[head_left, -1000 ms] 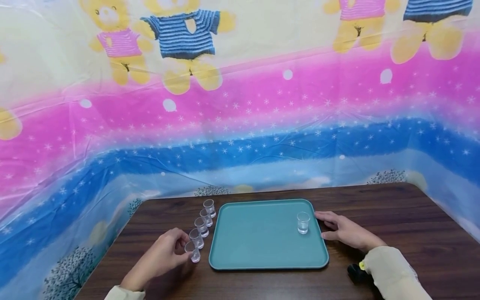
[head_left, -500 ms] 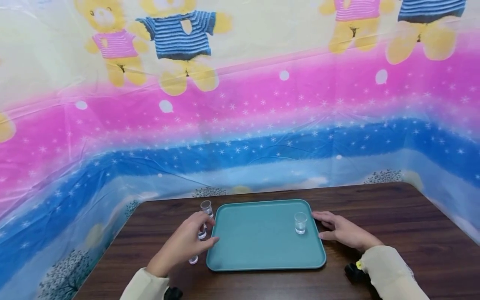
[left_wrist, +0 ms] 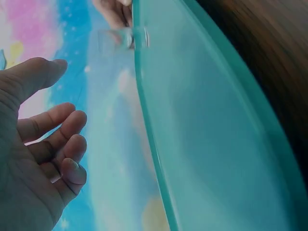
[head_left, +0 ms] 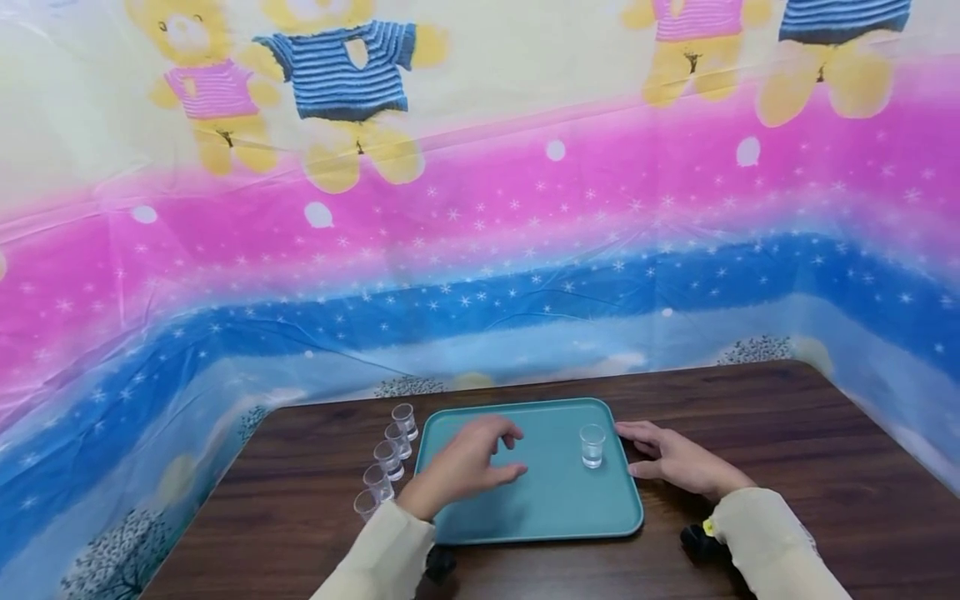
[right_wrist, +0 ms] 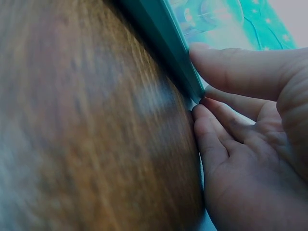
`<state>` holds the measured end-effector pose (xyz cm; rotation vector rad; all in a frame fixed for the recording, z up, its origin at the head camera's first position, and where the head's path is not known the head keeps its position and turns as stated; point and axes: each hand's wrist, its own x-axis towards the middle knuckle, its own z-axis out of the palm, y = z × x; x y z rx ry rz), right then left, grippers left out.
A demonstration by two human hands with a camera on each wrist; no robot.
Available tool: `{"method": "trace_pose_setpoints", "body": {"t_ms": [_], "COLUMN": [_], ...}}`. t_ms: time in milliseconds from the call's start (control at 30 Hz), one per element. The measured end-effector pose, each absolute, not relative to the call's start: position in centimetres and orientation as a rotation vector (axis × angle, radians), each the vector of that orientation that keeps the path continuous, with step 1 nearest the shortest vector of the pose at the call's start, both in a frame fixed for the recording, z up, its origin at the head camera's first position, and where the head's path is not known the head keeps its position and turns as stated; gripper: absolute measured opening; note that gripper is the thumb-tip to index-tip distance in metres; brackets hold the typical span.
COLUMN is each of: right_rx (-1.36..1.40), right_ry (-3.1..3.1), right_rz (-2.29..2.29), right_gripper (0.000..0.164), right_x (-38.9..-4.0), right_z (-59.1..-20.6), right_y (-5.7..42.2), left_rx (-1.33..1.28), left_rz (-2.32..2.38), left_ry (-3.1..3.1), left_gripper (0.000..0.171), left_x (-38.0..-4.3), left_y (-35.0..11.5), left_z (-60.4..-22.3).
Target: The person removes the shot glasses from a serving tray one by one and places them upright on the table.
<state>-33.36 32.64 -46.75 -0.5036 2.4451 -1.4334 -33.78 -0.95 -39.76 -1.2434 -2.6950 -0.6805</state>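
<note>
A teal tray (head_left: pixel 547 508) lies on the table. Near its right side a small clear shot glass (head_left: pixel 592 448) stands upright with clear liquid low inside. My left hand (head_left: pixel 467 463) hovers over the tray's left half, fingers loosely bent and thumb apart; the left wrist view shows nothing in the hand (left_wrist: pixel 36 159). My right hand (head_left: pixel 681 460) rests against the tray's right edge, thumb and fingertips touching the rim without wrapping it, as the right wrist view shows too. Left of the tray, several similar glasses (head_left: pixel 388 460) stand in a row, the nearest partly behind my left wrist.
The dark wood-grain table (head_left: pixel 780 433) extends on both sides of the tray. Behind it hangs a colourful cloth (head_left: pixel 480 217) printed with bears. A black wrist device (head_left: pixel 699 542) sits under the right sleeve.
My left hand has moved right, from the nearest glass in the row, past the others and over the tray. My right hand stays at the tray's edge. The view shifts slightly.
</note>
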Motion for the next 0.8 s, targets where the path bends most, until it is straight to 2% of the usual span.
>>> {"method": "trace_pose_setpoints", "body": {"t_ms": [500, 800], "right_rx": [-0.541, -0.487], "right_ry": [2.438, 2.415], "right_rz": [-1.438, -1.467], "right_gripper": [0.068, 0.068], "right_x": [-33.4, -33.6], "right_z": [-47.0, -47.1], "right_y": [33.0, 33.0], "left_rx": [-1.124, -1.093], "left_rz": [-0.568, -0.54], "left_ry": [-2.876, -2.885], "left_gripper": [0.044, 0.037], "left_x": [-35.3, -36.4], "left_y": [8.2, 9.8], "left_z": [-40.2, -40.8]}}
